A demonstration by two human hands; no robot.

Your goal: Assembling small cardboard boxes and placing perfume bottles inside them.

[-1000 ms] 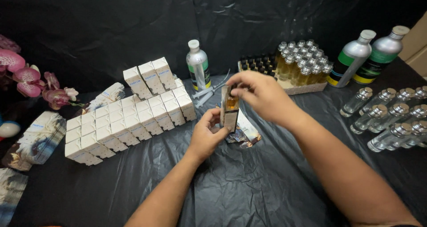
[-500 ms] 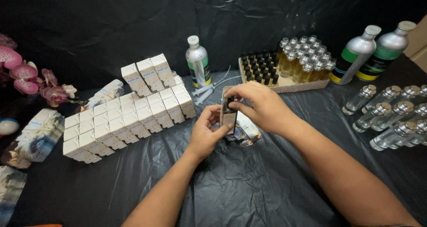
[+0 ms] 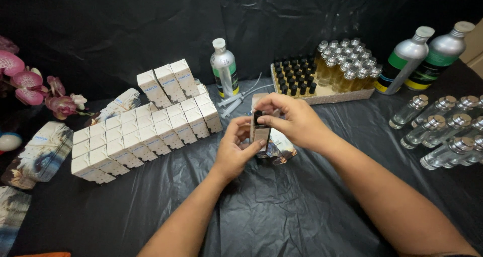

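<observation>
The left hand (image 3: 236, 149) cradles a small open carton (image 3: 261, 132) from below and the side, thumb and fingers pinched on its walls, holding it upright above the black sheet (image 3: 282, 211) near the centre of the table. The right hand (image 3: 294, 118) arches over the top from 2 o'clock, fingertips closed on a small dark-capped bottle (image 3: 258, 117) whose cap shows at the carton's mouth. By my reading, the step in hand is seating the bottle into the carton; the next move would call for pressing it fully down and folding the flap shut, with the left grip steady so the thin card does not buckle.

Both forearms come in from 5 and 6 o'clock, wrists bent inward so the hands meet. Just under the hands, at 4 o'clock, lie printed flat cartons (image 3: 282, 149). At 9 o'clock stand rows of closed white boxes (image 3: 146, 131). At 12 o'clock are a silver bottle (image 3: 224, 68) and syringes (image 3: 239, 100); at 1 o'clock a tray of small filled bottles (image 3: 327, 70); at 3 o'clock empty glass vials (image 3: 443, 128) lie on their sides.
</observation>
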